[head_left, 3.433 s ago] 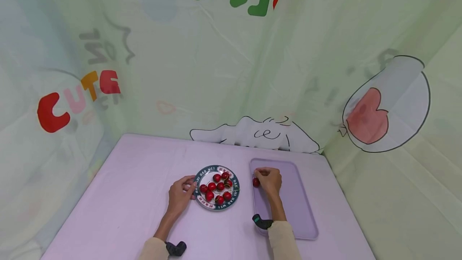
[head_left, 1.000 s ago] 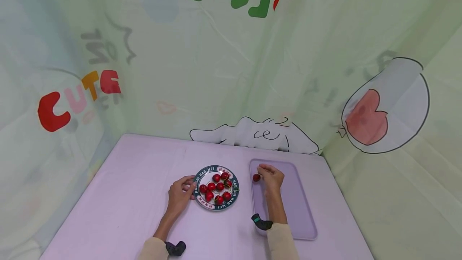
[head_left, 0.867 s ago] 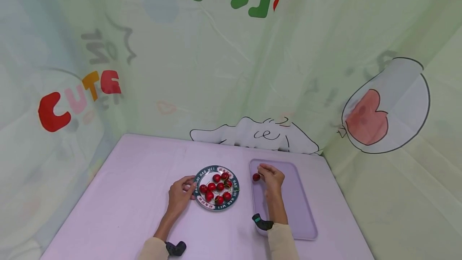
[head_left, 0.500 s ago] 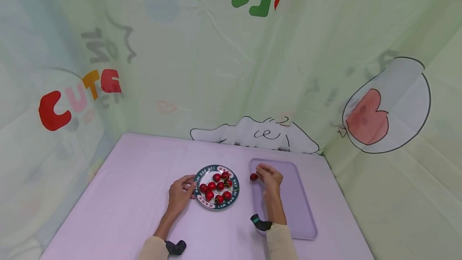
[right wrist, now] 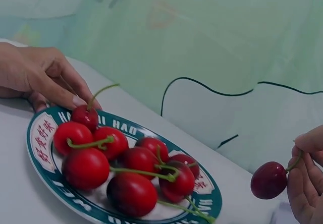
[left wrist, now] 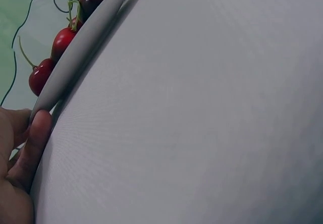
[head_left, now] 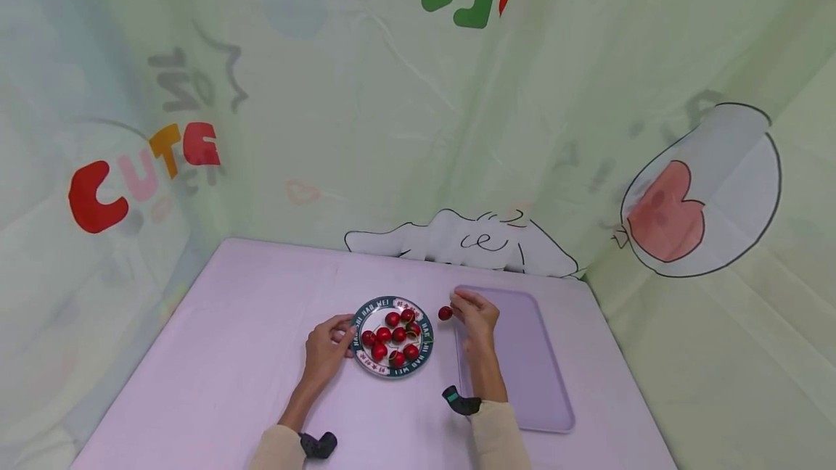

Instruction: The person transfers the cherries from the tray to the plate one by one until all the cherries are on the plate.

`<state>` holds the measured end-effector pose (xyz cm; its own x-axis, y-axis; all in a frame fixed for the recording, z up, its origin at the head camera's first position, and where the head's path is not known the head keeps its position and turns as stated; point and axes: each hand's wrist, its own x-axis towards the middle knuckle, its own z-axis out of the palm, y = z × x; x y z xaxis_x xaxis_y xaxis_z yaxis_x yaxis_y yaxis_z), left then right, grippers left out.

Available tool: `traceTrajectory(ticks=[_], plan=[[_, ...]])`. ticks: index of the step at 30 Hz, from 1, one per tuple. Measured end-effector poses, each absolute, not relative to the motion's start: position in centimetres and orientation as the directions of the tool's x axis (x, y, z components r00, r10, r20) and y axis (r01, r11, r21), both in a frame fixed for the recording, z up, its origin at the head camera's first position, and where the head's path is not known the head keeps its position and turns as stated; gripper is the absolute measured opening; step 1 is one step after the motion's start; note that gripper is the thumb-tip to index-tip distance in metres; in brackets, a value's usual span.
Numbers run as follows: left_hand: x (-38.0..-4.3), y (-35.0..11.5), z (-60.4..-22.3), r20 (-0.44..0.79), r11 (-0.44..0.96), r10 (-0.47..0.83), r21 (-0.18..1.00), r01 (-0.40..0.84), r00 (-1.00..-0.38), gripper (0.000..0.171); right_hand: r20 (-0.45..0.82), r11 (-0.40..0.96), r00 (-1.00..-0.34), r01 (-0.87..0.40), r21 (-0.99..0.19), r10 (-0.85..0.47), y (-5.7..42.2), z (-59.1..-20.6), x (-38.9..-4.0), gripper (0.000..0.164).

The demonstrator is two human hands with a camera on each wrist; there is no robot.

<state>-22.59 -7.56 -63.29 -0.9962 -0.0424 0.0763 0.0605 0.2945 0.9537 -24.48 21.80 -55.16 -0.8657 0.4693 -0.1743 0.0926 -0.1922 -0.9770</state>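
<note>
My right hand point(head_left: 478, 321) pinches a cherry point(right wrist: 268, 180) by its green stem, between thumb and fingertips. In the head view that dark red cherry hangs in the gap between the plate and the tray. My left hand point(head_left: 324, 347) grips the left rim of a round plate point(head_left: 427, 339) with a teal, lettered border. The left wrist view shows a fingertip point(left wrist: 41, 123) under the plate's edge and the thumb on top. Several red cherries point(right wrist: 86, 168) with stems are heaped on the plate's white middle.
A shallow lilac tray point(head_left: 551, 383) lies on the table's right side, under and beside my right forearm. The pale lilac tablecloth point(head_left: 261, 296) runs back to a printed curtain point(head_left: 366, 129). Black wrist cameras point(head_left: 318, 446) sit on both forearms.
My right hand has lifted the cherry from the tray's left edge and carried it left, past the tray's rim towards the plate. My left hand stays on the plate.
</note>
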Motion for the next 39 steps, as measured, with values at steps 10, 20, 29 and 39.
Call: traceTrajectory(ticks=[10, 20, 29, 39], plan=[[-22.8, -7.6, -63.4, 0.077, 0.302, -0.039, 0.951, 0.062, -0.996, 0.034, -0.135, -0.221, -0.903, 0.046, -0.974, 0.408, 19.4, -54.9, -25.0, 0.019], [-22.8, -7.5, -63.3, 0.081, 0.3, -0.034, 0.952, 0.067, -0.996, 0.035, -0.162, -0.287, -0.91, 0.049, -0.957, 0.382, 17.3, -54.6, -24.9, 0.027], [-22.9, -7.6, -63.0, 0.095, 0.3, -0.032, 0.951, 0.081, -0.995, 0.034, -0.169, -0.33, -0.931, 0.057, -0.942, 0.324, 16.2, -55.5, -25.5, 0.026], [-22.8, -7.7, -63.3, 0.078, 0.302, -0.033, 0.951, 0.064, -0.996, 0.034, -0.207, -0.411, -0.917, 0.053, -0.91, 0.342, 13.8, -55.3, -25.0, 0.022]])
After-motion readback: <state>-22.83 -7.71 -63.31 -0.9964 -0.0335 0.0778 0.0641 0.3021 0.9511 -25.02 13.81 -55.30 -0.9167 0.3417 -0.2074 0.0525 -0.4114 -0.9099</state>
